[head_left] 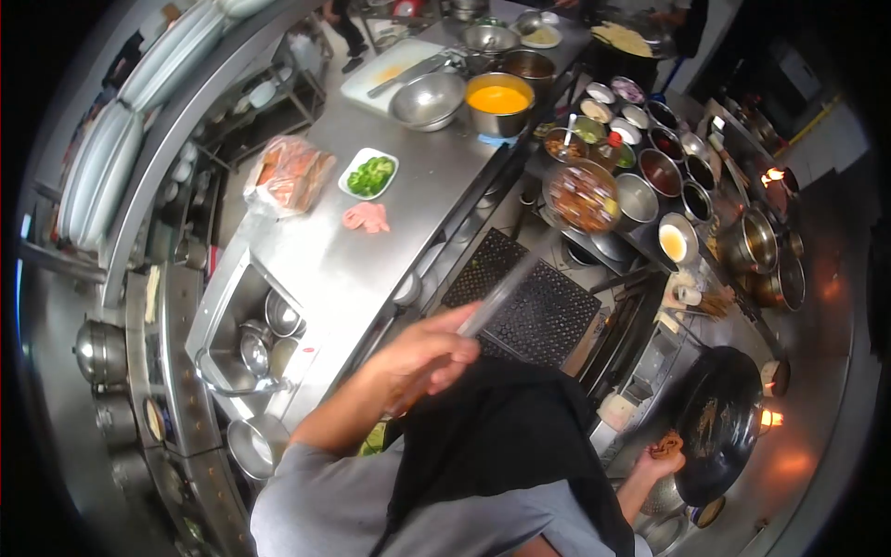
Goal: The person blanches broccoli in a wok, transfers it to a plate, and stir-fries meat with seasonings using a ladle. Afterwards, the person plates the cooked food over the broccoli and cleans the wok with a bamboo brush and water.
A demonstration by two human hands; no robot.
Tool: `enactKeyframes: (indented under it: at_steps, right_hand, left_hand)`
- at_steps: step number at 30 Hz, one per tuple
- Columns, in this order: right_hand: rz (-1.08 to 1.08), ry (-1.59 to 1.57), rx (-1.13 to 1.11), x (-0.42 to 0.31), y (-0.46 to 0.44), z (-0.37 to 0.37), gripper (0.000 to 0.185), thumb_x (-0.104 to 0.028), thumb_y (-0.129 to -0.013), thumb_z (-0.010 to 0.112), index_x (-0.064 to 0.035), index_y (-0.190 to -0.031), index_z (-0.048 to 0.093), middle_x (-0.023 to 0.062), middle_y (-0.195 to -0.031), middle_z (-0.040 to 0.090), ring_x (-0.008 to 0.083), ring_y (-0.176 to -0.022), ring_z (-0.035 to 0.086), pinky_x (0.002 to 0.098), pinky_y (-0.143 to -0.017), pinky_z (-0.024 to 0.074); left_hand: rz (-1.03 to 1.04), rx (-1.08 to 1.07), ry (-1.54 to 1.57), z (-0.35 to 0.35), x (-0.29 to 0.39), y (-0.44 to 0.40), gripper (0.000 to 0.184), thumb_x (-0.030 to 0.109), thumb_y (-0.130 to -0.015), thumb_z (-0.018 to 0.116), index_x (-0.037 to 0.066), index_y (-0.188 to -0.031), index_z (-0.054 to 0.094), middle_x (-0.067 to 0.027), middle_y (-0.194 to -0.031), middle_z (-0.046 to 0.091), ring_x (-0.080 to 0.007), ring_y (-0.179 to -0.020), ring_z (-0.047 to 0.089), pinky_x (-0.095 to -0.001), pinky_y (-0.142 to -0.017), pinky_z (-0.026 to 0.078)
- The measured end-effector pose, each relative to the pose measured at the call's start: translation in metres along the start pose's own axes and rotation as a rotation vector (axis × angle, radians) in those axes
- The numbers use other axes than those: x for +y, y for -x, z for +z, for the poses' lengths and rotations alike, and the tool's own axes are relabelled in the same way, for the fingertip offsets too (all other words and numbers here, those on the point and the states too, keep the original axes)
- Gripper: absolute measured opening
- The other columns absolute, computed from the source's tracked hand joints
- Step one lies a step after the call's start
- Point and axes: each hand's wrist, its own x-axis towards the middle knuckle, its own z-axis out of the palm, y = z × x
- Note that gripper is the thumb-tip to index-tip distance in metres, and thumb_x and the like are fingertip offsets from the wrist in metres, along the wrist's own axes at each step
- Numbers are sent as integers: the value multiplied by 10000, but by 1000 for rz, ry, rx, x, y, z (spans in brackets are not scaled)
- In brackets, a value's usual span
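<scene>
While the left hand [432, 357] grips one blurry stick [504, 295], the right hand [663, 461] grips one rag [666, 445] beside one four-o'clock pan [721, 422].

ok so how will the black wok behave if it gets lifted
The black wok will probably be stiff, as it looks like metal. It may feel heavy, being so wide. It could tip away from the right hand, which holds it at one edge with a brown cloth.
</scene>
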Motion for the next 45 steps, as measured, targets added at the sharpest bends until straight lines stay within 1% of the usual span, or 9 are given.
enactKeyframes:
  at_steps: [4, 6, 8, 17, 30, 38, 40, 42, 45]
  right_hand:
    - [-57, 20, 54, -6, 0, 12, 367, -451, -787, 581, -177, -1030, 605, 15, -943, 609, 155, -692, 500, 295, -549, 367]
    - [-67, 8, 62, -9, 4, 15, 374, -445, -786, 572, -166, -1031, 609, 17, -946, 604, 161, -691, 494, 295, -551, 366]
    - [-71, -13, 43, -10, 0, 9, 376, -435, -788, 567, -154, -1033, 613, 21, -942, 602, 163, -691, 489, 296, -549, 366]
    - [-64, -27, 13, -9, 4, -3, 435, -452, -833, 513, -147, -1125, 619, 13, -995, 631, 155, -751, 540, 269, -551, 388]
    - [-41, -41, -62, -9, -12, -28, 440, -428, -867, 487, -149, -1183, 614, 21, -1095, 688, 118, -808, 601, 226, -528, 382]
    - [-24, -19, -107, -12, -21, -31, 464, -449, -877, 450, -150, -1190, 617, 28, -1136, 694, 106, -872, 632, 207, -527, 384]
    - [-55, -8, -45, -11, -25, -30, 455, -445, -874, 444, -162, -1185, 618, 20, -1121, 693, 103, -859, 624, 212, -538, 391]
    - [-42, -8, -56, -12, -23, -27, 452, -444, -873, 440, -167, -1183, 619, 15, -1119, 690, 105, -850, 616, 217, -545, 394]
    - [-34, -20, -19, -15, -6, -13, 443, -436, -871, 440, -173, -1178, 619, 5, -1111, 681, 110, -842, 602, 226, -559, 400]
  left_hand:
    - [187, 326, 43, -67, 4, 41, 810, 26, -879, 533, 91, -1583, 138, -47, -797, 566, -103, -471, 477, -240, -396, 407]
    - [298, 476, -4, -88, 9, 46, 752, 43, -877, 523, 50, -1559, 206, -48, -746, 546, -99, -422, 449, -236, -359, 396]
    - [358, 490, -67, -120, 15, 45, 833, 34, -873, 502, 54, -1580, 62, -50, -800, 564, -116, -462, 491, -258, -357, 408]
    - [431, 659, -114, -211, 29, 9, 776, 39, -848, 491, 42, -1553, 165, -4, -719, 521, -100, -482, 489, -263, -392, 403]
    - [457, 817, -325, -220, 24, -4, 797, 12, -822, 491, 30, -1557, 183, -11, -668, 521, -111, -433, 490, -268, -381, 418]
    - [546, 650, -39, -246, 32, 9, 847, 32, -849, 488, 33, -1574, 50, -12, -719, 512, -101, -493, 474, -250, -420, 396]
    - [571, 663, -12, -241, 34, 14, 819, 31, -852, 484, 34, -1570, 89, -9, -720, 506, -96, -501, 465, -247, -416, 384]
    - [598, 701, 20, -234, 38, 20, 635, 50, -877, 469, 43, -1489, 301, 10, -716, 494, -65, -495, 452, -219, -398, 371]
    - [592, 675, -15, -227, 37, 30, 711, 50, -869, 470, 21, -1533, 217, -2, -723, 503, -74, -489, 449, -227, -402, 376]
